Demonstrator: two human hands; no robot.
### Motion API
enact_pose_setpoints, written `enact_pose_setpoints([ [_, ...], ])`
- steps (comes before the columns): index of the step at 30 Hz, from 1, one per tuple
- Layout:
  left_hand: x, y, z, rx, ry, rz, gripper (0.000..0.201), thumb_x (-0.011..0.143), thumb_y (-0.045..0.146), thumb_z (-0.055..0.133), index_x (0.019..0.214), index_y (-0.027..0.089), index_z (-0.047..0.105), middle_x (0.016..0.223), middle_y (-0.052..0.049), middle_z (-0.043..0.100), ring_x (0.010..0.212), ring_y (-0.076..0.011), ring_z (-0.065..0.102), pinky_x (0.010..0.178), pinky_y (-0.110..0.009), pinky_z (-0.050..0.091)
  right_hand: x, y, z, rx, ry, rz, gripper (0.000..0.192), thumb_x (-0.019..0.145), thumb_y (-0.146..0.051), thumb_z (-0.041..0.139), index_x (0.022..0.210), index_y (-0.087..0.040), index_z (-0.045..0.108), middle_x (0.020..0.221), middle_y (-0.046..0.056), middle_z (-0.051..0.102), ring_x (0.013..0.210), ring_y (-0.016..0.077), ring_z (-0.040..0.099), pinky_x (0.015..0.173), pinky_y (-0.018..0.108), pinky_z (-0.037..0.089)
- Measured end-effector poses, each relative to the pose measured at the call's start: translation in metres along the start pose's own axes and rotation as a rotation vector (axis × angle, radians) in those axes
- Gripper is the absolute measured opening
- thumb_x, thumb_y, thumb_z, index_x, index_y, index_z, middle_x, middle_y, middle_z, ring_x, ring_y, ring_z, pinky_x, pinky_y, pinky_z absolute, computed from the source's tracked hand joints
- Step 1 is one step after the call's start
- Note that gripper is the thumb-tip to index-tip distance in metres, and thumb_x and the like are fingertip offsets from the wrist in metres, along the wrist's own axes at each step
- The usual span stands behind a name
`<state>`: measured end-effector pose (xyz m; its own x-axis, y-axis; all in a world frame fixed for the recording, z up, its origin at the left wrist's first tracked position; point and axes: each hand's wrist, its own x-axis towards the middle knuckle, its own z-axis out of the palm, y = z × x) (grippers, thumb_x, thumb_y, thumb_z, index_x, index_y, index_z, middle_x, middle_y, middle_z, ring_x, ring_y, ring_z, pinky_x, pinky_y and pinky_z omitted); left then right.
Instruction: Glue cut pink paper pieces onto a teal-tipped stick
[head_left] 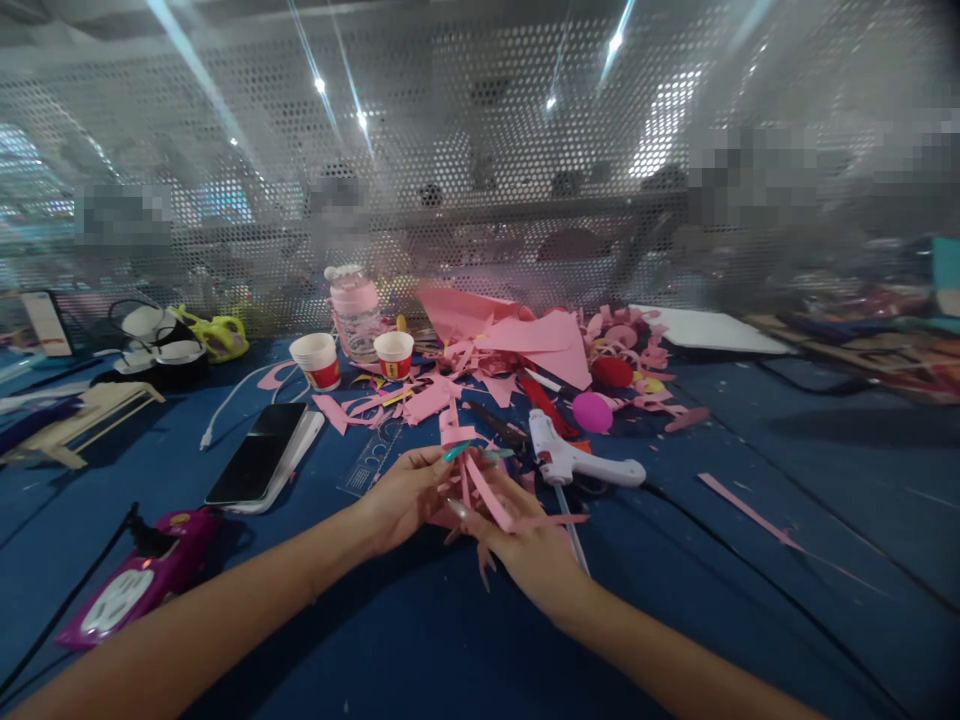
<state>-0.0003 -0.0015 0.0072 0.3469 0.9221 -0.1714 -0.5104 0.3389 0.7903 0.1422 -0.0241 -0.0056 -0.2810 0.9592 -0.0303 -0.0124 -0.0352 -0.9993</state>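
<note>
Pink paper strips (pixel 486 492) hang and fan out between my two hands above the blue table. With thumb and fingers pinched, my left hand (pixel 411 495) grips the strips near their upper end. My right hand (pixel 529 545) is closed around the lower part, and strip ends poke out past its fingers. Just beyond the right hand lies a white glue gun (pixel 585 458), with a clear glue stick (pixel 576 535) near it. A clear ruler stencil (pixel 373 460) is beside the left hand. Scissors with dark blades (pixel 499 428) lie partly under the paper.
Pink paper scraps (pixel 427 400) pile up at the back, near two paper cup stacks (pixel 315 360) and a pink-lidded bottle (pixel 356 310). A phone (pixel 259 455) and purple power strip (pixel 142 580) are on the left. The glue gun's cord (pixel 757 575) runs right. A perforated metal screen (pixel 480 200) stands behind.
</note>
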Motion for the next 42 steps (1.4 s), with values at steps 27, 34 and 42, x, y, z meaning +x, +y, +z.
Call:
enact_pose_setpoints([
  [27,0.002,-0.004,-0.003,0.139,0.2,0.144,0.029,0.05,0.02,0.079,0.077,0.012,0.069,0.076,-0.006,0.071,0.067,-0.0143,0.065,0.062,-0.023,0.05,0.006,-0.004,0.001,0.132,-0.128,0.042,0.037,0.062,-0.042,0.068,0.083,-0.018,0.049,0.052,-0.005,0.055,0.035,0.0072,0.046,0.038,0.021,0.04],
  [34,0.007,-0.006,-0.01,0.225,0.138,0.235,0.045,0.054,0.014,0.076,0.096,0.016,0.06,0.087,-0.004,0.066,0.079,-0.0146,0.062,0.069,-0.024,0.049,0.006,0.001,0.0,0.136,-0.129,0.054,0.039,0.061,-0.045,0.068,0.083,-0.017,0.05,0.057,-0.004,0.055,0.037,0.007,0.048,0.038,0.021,0.04],
  [42,0.005,-0.001,-0.003,0.155,0.06,0.108,0.047,0.048,0.029,0.08,0.087,0.012,0.06,0.087,-0.007,0.063,0.077,-0.0147,0.06,0.071,-0.026,0.046,0.006,-0.006,-0.008,0.202,-0.185,0.017,0.038,0.065,-0.042,0.067,0.092,-0.019,0.054,0.06,-0.006,0.051,0.043,0.0062,0.048,0.041,0.02,0.043],
])
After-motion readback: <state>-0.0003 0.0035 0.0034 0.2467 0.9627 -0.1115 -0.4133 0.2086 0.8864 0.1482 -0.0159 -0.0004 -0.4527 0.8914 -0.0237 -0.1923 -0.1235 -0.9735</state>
